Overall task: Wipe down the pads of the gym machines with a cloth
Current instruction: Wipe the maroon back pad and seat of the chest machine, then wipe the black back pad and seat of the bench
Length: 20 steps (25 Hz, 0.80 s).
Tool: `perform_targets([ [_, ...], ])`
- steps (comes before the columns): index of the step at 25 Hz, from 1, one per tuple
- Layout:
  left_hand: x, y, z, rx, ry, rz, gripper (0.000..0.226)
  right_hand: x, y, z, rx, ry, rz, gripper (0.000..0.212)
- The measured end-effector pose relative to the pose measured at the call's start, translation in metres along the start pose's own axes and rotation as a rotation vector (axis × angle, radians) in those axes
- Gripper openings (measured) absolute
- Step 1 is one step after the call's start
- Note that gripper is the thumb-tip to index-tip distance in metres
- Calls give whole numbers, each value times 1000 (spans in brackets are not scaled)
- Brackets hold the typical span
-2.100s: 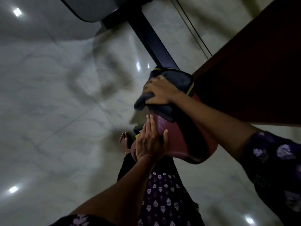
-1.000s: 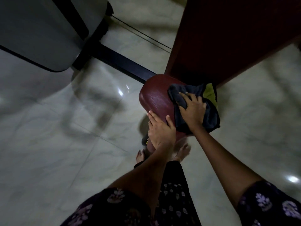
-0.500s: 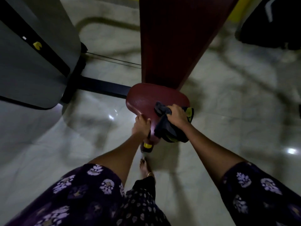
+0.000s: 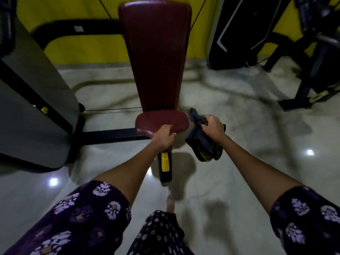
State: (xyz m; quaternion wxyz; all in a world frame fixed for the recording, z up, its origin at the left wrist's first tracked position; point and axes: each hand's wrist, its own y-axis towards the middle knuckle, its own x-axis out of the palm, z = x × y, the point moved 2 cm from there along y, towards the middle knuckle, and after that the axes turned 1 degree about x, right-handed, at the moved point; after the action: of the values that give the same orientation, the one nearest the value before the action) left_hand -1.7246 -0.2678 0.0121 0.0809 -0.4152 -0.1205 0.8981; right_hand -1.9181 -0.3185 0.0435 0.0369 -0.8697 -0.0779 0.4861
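A gym machine stands before me with a small maroon seat pad and a tall maroon back pad rising behind it. My left hand grips the seat pad's front edge, fingers curled over it. My right hand holds a bunched dark cloth with a yellow-green edge in the air, just right of the seat and off the pad. Below the seat a black post with a yellow handle runs down to the floor.
A grey weight-stack housing stands at the left, joined by a black floor bar. Black machines fill the back right against a yellow wall. The floor is glossy marble. My foot is below the post.
My view has tilted up, showing the whole back pad. My right hand has lifted the cloth off the seat pad to the right. My left hand stays on the seat's front edge.
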Motion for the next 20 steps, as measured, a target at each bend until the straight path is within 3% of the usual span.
perform_targets([
  [3,-23,-23,25,99,74,-3,51,-41,-43,-8,7,40,114,26],
  [6,-38,-27,55,220,141,-64,48,-78,-77,-14,20,42,219,12],
  [15,-55,-14,142,596,281,-158,49,-145,-138,-11,286,24,522,34],
  [20,-31,-28,193,769,311,-231,49,-168,-192,4,402,40,649,32],
])
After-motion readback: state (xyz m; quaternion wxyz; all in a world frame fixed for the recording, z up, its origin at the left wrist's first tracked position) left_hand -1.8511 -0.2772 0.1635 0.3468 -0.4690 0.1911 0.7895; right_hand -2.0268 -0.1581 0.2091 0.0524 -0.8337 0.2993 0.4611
